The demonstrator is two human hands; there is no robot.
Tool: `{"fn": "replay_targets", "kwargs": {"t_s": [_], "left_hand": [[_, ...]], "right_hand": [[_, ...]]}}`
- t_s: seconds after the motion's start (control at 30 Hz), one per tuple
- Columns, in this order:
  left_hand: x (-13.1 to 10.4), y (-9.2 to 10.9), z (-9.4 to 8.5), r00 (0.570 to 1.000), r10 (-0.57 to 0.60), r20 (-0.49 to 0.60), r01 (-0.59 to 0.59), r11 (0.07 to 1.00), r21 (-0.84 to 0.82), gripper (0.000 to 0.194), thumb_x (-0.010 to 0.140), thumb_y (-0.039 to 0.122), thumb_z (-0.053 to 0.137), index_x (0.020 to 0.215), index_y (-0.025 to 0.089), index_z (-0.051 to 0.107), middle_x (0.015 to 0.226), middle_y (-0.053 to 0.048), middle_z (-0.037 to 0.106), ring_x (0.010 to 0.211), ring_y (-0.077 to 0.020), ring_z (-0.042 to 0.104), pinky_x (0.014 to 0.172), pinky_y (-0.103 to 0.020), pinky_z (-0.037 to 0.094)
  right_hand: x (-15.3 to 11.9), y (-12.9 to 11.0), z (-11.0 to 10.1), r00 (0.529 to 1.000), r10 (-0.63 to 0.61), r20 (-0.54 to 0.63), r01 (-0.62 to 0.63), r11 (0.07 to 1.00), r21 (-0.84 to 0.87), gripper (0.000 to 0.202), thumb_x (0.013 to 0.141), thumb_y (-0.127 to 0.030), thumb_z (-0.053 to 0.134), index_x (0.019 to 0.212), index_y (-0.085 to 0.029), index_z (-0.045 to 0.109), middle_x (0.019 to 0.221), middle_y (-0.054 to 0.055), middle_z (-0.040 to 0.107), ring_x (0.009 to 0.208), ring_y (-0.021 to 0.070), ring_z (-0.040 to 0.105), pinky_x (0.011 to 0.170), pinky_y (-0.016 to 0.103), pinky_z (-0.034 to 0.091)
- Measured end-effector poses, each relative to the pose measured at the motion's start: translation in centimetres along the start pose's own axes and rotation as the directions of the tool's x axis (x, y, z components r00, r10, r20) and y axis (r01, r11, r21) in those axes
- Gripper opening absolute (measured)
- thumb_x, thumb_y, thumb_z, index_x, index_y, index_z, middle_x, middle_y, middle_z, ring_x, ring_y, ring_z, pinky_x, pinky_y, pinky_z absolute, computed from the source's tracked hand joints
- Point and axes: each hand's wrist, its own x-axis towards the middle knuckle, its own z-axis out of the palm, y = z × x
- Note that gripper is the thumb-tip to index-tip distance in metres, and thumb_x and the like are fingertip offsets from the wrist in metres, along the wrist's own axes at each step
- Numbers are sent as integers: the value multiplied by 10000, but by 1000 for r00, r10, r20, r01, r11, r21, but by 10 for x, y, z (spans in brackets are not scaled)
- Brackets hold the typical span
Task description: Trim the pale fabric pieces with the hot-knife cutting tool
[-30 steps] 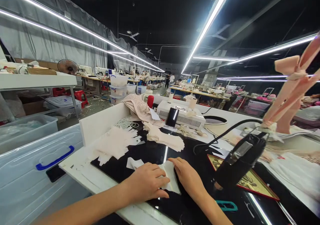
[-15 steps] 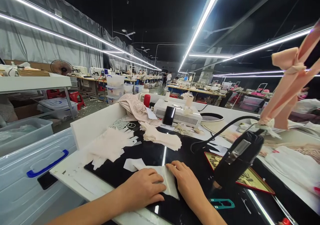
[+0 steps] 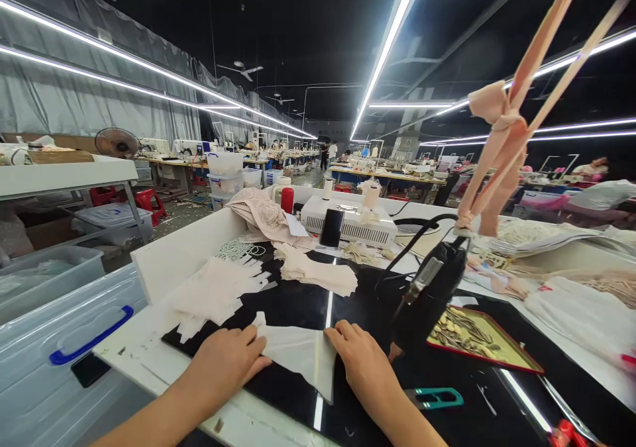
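A pale fabric piece [image 3: 298, 349] lies spread on the black board [image 3: 278, 384] in front of me. My left hand [image 3: 229, 359] pinches its left end, with the fingers closed. At the right end, the bent fingers of my right hand [image 3: 358, 357] press on the fabric's upper corner; whether they grip it is unclear. A stack of pale cut pieces [image 3: 213, 291] lies to the left, and a folded cream bundle [image 3: 318, 273] sits beyond the fabric. The black hanging tool [image 3: 431, 295] is right of my right hand, tied with peach fabric strips [image 3: 501, 142].
Teal thread snips [image 3: 437, 398] lie right of my right forearm, near a red-rimmed tray [image 3: 517, 355] of small items. Behind stand a white machine [image 3: 348, 222], a phone [image 3: 332, 227] and a red spool [image 3: 287, 200]. A clear bin [image 3: 64, 354] is at the left.
My left hand has moved left from the middle of the fabric to its left end, and the fabric is now spread wider. The hanging tool and its strips have swung left.
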Motion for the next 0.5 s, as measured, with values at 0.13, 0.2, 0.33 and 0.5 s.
{"fn": "replay_targets", "kwargs": {"t_s": [0.13, 0.2, 0.33, 0.5], "left_hand": [[-8, -12, -24, 905, -378, 197, 385, 923, -1, 407, 1105, 366, 419, 995, 170, 757, 889, -113, 767, 836, -315, 775, 693, -359, 571], [-8, -14, -29, 864, -456, 213, 469, 883, -14, 430, 1094, 361, 416, 919, 160, 754, 807, -119, 757, 832, -317, 772, 720, -371, 573], [-4, -6, -25, 953, -285, 102, 292, 954, -64, 395, 1090, 254, 399, 929, 162, 748, 906, -116, 758, 897, -313, 758, 801, -436, 599], [9, 22, 3, 941, 167, -294, -252, 926, -280, 259, 1059, 204, 502, 1195, 233, 720, 1254, -82, 732, 1131, -256, 714, 990, -404, 601]], "right_hand": [[2, -2, 1, 1000, -23, -21, 23, 1000, -19, 532, 802, 147, 487, 1082, -250, 704, 984, 7, 731, 843, 208, 685, 699, 333, 450], [3, -3, 2, 999, -32, -36, 30, 999, -33, 489, 808, 144, 499, 1037, -241, 695, 974, 13, 727, 840, 209, 682, 694, 339, 443], [5, -8, -2, 996, -45, -75, 41, 998, -54, 370, 856, 104, 543, 965, -224, 676, 912, 23, 720, 814, 216, 678, 675, 349, 422], [2, -19, -9, 984, -90, -155, 88, 996, -23, 317, 897, 22, 635, 1076, -238, 657, 973, 7, 741, 826, 209, 679, 704, 338, 423]]}}
